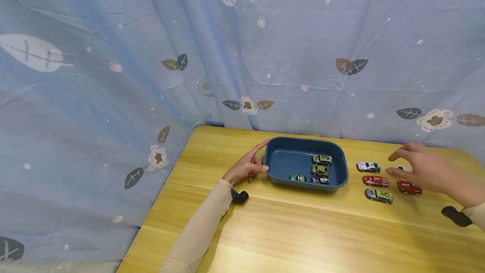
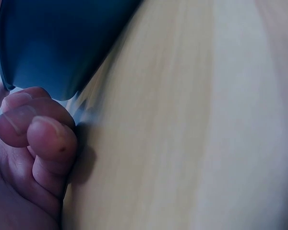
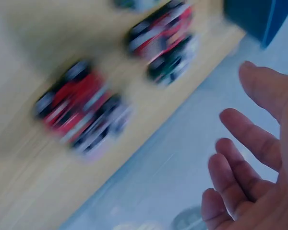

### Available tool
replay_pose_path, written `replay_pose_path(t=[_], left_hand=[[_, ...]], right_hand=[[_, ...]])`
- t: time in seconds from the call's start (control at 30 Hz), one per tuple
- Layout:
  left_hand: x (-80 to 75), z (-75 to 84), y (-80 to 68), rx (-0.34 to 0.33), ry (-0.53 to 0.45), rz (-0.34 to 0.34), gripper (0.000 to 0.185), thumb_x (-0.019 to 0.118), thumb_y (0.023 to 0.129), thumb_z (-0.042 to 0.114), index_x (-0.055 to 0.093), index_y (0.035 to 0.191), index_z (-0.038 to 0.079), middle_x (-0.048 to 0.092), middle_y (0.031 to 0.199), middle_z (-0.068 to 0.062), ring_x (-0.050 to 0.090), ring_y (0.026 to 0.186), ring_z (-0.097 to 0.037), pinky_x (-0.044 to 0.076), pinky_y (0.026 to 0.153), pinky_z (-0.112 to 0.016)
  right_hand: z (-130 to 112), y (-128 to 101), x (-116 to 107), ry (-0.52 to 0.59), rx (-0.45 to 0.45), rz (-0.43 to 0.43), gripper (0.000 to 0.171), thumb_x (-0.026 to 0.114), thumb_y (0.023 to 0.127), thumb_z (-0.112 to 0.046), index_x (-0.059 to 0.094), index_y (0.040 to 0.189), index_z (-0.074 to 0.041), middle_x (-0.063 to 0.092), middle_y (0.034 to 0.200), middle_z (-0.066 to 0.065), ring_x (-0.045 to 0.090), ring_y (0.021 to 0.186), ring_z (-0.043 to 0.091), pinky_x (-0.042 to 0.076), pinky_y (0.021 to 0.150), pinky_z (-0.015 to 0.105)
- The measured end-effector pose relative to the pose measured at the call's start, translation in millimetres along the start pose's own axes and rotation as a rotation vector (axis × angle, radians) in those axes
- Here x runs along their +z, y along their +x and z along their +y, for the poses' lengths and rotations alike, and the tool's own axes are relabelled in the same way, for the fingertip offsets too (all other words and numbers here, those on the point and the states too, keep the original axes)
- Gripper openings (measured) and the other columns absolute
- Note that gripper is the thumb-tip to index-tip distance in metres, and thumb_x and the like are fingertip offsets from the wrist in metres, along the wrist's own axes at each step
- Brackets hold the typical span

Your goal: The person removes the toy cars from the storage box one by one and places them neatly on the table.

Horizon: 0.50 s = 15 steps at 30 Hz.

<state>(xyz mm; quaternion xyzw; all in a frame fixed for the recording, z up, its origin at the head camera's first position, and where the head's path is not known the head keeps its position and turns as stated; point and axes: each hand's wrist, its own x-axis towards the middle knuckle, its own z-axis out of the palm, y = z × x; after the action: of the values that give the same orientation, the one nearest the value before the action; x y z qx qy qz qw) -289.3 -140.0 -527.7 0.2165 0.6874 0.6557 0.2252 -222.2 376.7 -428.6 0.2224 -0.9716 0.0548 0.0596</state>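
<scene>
A dark blue rectangular tray [image 1: 288, 139] stands on the wooden table. My left hand [image 1: 248, 165] touches its left end, the straight index finger at the far corner and the thumb against the side. In the left wrist view the other fingers [image 2: 53, 136] curl beside the tray [image 2: 53, 43]. My right hand [image 1: 428, 169] hovers with parted fingers, holding nothing, over a white toy car [image 1: 402, 168] that it partly hides. Close by are a red toy car [image 1: 409, 187], a white-and-black one [image 1: 368, 167], an orange-red one [image 1: 375, 181] and a green-grey one [image 1: 379, 196].
Inside the tray lie two camouflage toy cars [image 1: 322, 160], a green one [image 1: 297, 178] and a blue-purple one [image 1: 320, 180], all toward its right and near side. A blue patterned curtain [image 1: 288, 75] hangs along the table's far and left edges.
</scene>
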Motion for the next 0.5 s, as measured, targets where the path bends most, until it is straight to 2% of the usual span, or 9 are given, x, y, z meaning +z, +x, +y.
replay_pose_path(t=[0.17, 0.27, 0.4, 0.5], left_hand=[[0.6, 1.5, -0.1, -0.001, 0.005, -0.006, 0.091, 0.072, 0.097, 0.012, 0.026, 0.168, 0.044, 0.036, 0.062, -0.006, 0.031, 0.048, -0.022, 0.034, 0.043, -0.032], [1.1, 2.8, -0.7, 0.001, 0.011, -0.009, 0.09, 0.073, 0.097, 0.013, 0.026, 0.168, 0.045, 0.036, 0.062, -0.004, 0.03, 0.048, -0.02, 0.035, 0.043, -0.032], [0.7, 3.2, -1.6, 0.001, 0.009, -0.007, 0.09, 0.073, 0.098, 0.013, 0.027, 0.167, 0.047, 0.036, 0.062, -0.007, 0.031, 0.048, -0.02, 0.035, 0.042, -0.032], [0.1, 1.8, -2.0, -0.002, 0.009, -0.007, 0.089, 0.072, 0.098, 0.013, 0.028, 0.165, 0.052, 0.036, 0.063, -0.008, 0.032, 0.048, -0.02, 0.035, 0.043, -0.032]], right_hand=[[-39.5, 28.4, 1.0, 0.123, -0.06, 0.037, 0.025, 0.086, 0.09, -0.029, 0.078, 0.107, -0.012, 0.063, 0.128, 0.025, 0.057, 0.118, 0.047, 0.05, 0.092, 0.064], [-60.8, 45.3, 0.9, 0.177, -0.105, 0.044, 0.021, 0.085, 0.092, -0.03, 0.079, 0.106, -0.015, 0.06, 0.137, 0.025, 0.053, 0.126, 0.049, 0.047, 0.096, 0.067], [-85.0, 65.6, 2.7, 0.212, -0.169, 0.014, 0.018, 0.082, 0.095, -0.031, 0.079, 0.106, -0.018, 0.058, 0.143, 0.024, 0.053, 0.129, 0.049, 0.049, 0.098, 0.067], [-99.7, 76.9, 10.4, 0.214, -0.231, -0.008, 0.015, 0.081, 0.095, -0.029, 0.079, 0.106, -0.019, 0.062, 0.138, 0.021, 0.058, 0.125, 0.044, 0.052, 0.096, 0.063]])
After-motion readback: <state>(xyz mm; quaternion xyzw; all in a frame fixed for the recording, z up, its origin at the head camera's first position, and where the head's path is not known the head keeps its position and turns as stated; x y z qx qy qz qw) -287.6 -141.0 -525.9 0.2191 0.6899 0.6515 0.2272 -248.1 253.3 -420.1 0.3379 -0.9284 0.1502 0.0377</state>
